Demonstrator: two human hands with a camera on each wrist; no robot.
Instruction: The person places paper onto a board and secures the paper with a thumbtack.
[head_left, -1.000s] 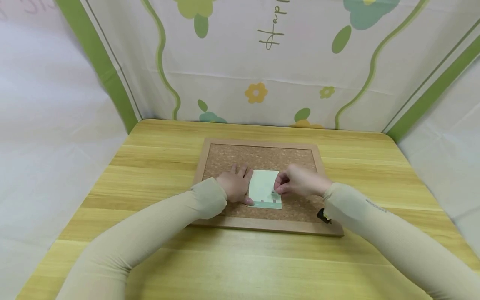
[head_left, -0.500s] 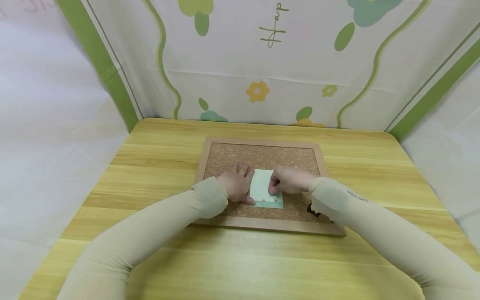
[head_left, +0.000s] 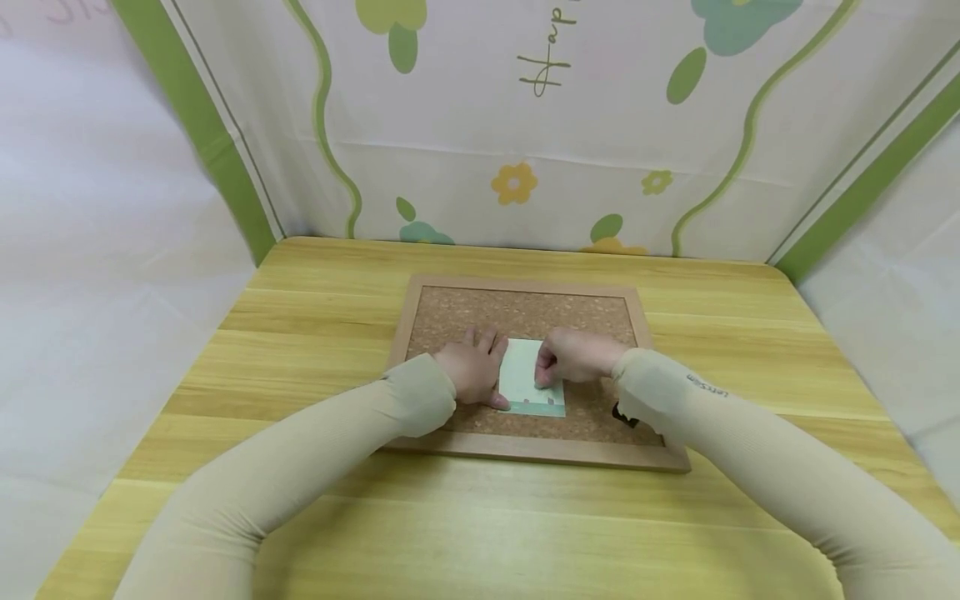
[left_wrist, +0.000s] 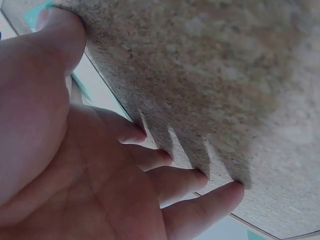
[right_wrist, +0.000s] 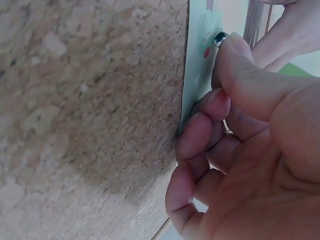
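Observation:
A pale green sheet of paper with a teal band along its near edge lies on the framed corkboard. My left hand rests on the cork with spread fingers, its thumb on the paper's near left corner. In the left wrist view, the fingertips touch the cork along the paper's edge. My right hand is over the paper's right side. Its thumb and curled fingers pinch a small shiny metal push pin against the printed paper; the pin's point is hidden.
The board's wooden frame surrounds the cork on the yellow wood-grain table. A small black object shows beside the right sleeve, over the board. Behind the table hangs a white cloth with printed flowers.
My right hand has moved a little left, farther over the paper, bringing the push pin with it. The left hand and the paper have stayed in place.

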